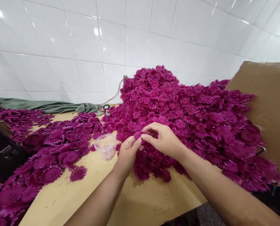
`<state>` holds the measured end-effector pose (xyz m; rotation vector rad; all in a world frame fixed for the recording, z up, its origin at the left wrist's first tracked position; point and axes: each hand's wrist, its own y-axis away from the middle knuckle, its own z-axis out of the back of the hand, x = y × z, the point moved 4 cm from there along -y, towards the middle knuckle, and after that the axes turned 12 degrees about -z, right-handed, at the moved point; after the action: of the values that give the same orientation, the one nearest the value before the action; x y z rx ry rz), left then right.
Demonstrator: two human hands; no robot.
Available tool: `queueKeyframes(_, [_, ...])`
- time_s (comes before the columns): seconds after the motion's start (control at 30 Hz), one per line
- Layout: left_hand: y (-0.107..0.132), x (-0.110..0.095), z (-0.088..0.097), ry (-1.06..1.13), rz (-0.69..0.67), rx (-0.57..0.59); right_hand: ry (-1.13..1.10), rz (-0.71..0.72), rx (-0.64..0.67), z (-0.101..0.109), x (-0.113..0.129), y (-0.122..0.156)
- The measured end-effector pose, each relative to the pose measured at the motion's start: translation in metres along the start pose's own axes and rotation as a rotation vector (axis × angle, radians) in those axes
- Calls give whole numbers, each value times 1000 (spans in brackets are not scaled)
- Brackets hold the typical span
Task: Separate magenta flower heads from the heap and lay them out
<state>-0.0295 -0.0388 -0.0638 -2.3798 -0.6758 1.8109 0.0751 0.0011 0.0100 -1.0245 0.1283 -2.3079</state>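
Note:
Between my two hands is a small magenta artificial flower (138, 135), pinched at its edge and partly covered by fingers. My left hand (128, 152) is closed on it from the lower left. From the right, my right hand (163, 139) brings thumb and forefinger together at the same flower. Just behind and beneath my hands rises a large heap of magenta artificial flowers (163, 103). To the left of my left hand stands a clear plastic cup (106, 146) with something pale in its bottom.
Flat magenta flower layers (52, 157) lie in rows on the tan table (88, 191) at left. A dark box (3, 153) stands at far left, green cloth (52, 106) along the tiled wall (83, 37). A cardboard sheet (269, 110) borders the heap at right.

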Motion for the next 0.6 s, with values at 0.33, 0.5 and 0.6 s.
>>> queueKeyframes(0.33, [1,7,0,-58,6,46,-429,-312,430,-19,-15,-7])
queueKeyframes(0.5, [3,3,-3,26,-12,75,-404,-294,375,-16,-7,-10])
queueKeyframes(0.6, [4,-1,-6,47,-26,132,-313,-252,258,-11,-9,-18])
